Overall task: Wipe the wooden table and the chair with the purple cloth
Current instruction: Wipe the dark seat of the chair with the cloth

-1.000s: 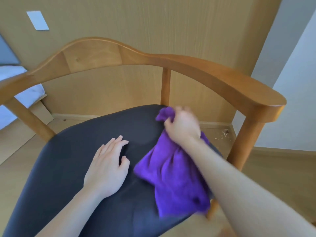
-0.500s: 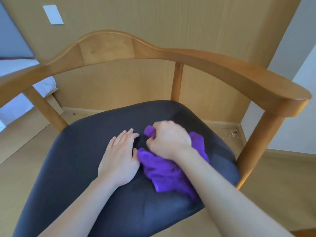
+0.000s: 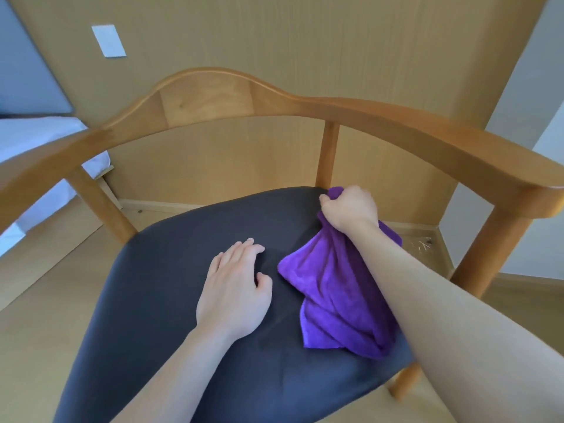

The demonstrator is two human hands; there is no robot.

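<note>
A wooden chair with a curved back rail (image 3: 213,99) and a dark padded seat (image 3: 171,300) fills the view. My right hand (image 3: 349,212) grips one end of the purple cloth (image 3: 338,294) at the back right of the seat, beside a rear post. The rest of the cloth trails toward me across the seat's right side, partly under my forearm. My left hand (image 3: 235,288) rests flat on the middle of the seat, fingers spread, just left of the cloth. The wooden table is not in view.
A wood-panelled wall (image 3: 274,41) stands right behind the chair, with a white plate (image 3: 108,41) on it. A bed with white sheets (image 3: 30,141) lies at the left. Small debris (image 3: 422,244) sits on the floor by the right corner.
My right hand has swept the cloth from the seat's middle out to the back right, stretching it out behind. My left hand has stayed flat on the seat.
</note>
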